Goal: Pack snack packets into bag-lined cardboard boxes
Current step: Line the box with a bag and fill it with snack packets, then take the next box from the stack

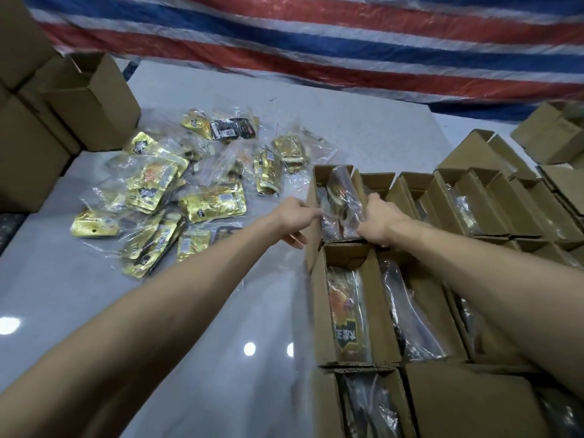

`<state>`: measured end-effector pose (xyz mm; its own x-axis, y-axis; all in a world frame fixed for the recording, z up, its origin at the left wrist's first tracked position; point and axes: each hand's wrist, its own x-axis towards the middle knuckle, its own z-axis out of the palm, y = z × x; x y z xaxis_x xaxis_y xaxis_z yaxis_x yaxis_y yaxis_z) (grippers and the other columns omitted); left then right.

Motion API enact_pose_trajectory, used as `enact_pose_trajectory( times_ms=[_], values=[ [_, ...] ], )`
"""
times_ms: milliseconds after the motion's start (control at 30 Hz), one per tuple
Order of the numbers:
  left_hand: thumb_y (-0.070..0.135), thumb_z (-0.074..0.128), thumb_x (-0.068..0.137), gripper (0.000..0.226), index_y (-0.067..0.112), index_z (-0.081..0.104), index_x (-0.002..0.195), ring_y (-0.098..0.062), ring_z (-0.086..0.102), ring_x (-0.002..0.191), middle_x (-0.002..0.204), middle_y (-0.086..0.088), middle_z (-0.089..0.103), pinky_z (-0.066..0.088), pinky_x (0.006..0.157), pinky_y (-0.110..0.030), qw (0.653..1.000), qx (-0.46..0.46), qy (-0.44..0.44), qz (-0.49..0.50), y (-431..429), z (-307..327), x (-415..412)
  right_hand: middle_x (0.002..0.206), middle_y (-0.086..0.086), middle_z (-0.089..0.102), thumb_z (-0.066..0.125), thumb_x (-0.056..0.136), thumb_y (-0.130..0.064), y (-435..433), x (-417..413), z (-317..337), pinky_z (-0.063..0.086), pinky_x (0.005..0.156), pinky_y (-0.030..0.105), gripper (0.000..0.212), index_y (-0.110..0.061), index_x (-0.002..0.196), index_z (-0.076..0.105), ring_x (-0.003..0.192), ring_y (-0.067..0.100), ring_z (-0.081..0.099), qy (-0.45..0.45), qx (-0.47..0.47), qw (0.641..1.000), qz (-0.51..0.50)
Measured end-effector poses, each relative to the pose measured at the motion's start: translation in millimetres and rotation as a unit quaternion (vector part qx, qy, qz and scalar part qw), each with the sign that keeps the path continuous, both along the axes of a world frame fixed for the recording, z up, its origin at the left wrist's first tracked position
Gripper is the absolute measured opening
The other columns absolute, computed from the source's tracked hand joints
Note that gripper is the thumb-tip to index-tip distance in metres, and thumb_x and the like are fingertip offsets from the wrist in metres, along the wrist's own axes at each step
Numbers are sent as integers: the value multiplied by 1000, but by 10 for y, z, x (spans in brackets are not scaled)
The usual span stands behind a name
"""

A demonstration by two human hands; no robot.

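A clear bag of snack packets (343, 197) stands half inside a narrow open cardboard box (319, 180) at the far end of the left row. My left hand (295, 218) grips the box's left wall and touches the bag with its fingertips. My right hand (377, 219) holds the bag's right side, fingers curled over it. Nearer to me, another open box (379, 308) in the same row holds a bagged packet (347, 314) lying flat. A loose heap of gold snack packets in clear bags (177, 191) lies on the white table (158, 327) to the left.
Several rows of open narrow boxes (493, 197), most with bagged packets inside, fill the right side. Stacked brown cartons (91, 102) stand at the far left. A red, white and blue striped tarp (347, 36) hangs behind the table.
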<state>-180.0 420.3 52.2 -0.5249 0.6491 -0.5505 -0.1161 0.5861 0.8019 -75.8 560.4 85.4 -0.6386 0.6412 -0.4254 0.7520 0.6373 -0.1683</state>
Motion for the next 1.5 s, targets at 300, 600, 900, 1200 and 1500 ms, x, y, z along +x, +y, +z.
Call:
enact_pose_trajectory(
  times_ms=[300, 600, 900, 1200, 1500],
  values=[
    [18, 56, 100, 36, 8, 61, 66, -12, 56, 51, 68, -10, 64, 44, 54, -16, 989, 46, 126, 58, -1277, 87, -360, 130, 15, 56, 56, 91, -22, -876, -659, 134, 44, 101, 42, 32, -15, 122, 61, 123, 35, 51, 172, 79, 975, 118],
    [32, 50, 104, 46, 17, 38, 62, -18, 41, 54, 55, 3, 40, 40, 58, -38, 918, 7, 359, 168, -2820, 85, -686, 88, -7, 66, 56, 88, -18, -2318, -1053, -88, 53, 76, 38, 15, -27, 94, 65, 85, 18, 63, 278, -102, 922, 249],
    [31, 58, 93, 31, 22, 64, 122, -33, 40, 129, 137, -13, 48, 34, 103, -44, 786, -341, 491, 155, -4177, -294, -1228, 79, -11, 65, 55, 89, -14, -2735, -886, -369, 48, 67, 30, 16, -25, 92, 66, 74, 8, 59, 279, -157, 905, 280],
    [26, 56, 95, 44, 21, 55, 139, -40, 10, 148, 152, -25, 30, 11, 118, -65, 743, -494, 387, 232, -4861, -438, -1594, 80, -8, 65, 57, 87, -10, -2525, -638, -520, 52, 75, 37, 18, -26, 83, 63, 76, 14, 60, 262, -167, 916, 252],
    [8, 62, 89, 19, -9, 67, 97, -45, 36, 134, 111, -29, 64, 23, 112, -66, 733, -473, 423, 245, -4818, -415, -1417, 80, -8, 67, 56, 86, -12, -2509, -519, -673, 55, 79, 39, 17, -27, 83, 65, 78, 15, 63, 254, -169, 925, 227]
  ],
)
